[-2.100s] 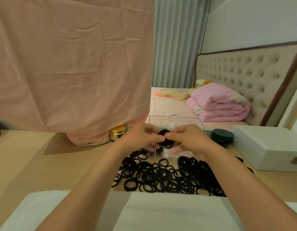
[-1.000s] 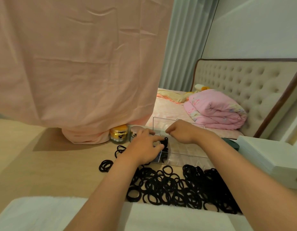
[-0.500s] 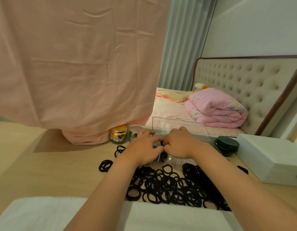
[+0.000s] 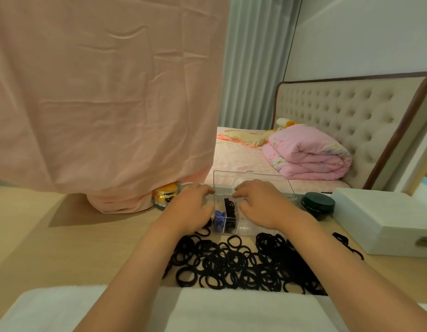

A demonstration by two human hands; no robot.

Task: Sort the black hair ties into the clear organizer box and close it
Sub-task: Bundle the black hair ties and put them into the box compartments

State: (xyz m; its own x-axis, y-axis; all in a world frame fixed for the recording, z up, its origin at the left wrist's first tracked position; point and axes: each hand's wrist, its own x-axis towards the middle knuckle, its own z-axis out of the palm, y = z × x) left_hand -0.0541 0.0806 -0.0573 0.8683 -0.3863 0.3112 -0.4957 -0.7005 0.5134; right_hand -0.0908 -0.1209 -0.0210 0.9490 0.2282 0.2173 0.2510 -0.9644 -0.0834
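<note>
A clear organizer box [image 4: 243,230] stands on the wooden table with its lid [image 4: 250,179] upright behind it. One compartment holds black hair ties [image 4: 229,209], and blue items fill the compartment to its left. My left hand [image 4: 192,210] hovers over the box's left end, fingers spread and empty. My right hand [image 4: 261,204] rests over the box's middle and right, fingers apart, holding nothing that I can see. A big heap of loose black hair ties [image 4: 243,262] lies in front of the box.
A gold-lidded jar [image 4: 166,194] sits left of the box under a hanging pink cloth [image 4: 100,92]. A dark round tin [image 4: 317,204] and a white case [image 4: 384,221] stand at the right. A white towel [image 4: 207,310] covers the near edge. A bed lies beyond.
A hair tie held between both hands went into a box compartment. The hands have since drawn apart and now hover over the box, holding nothing.
</note>
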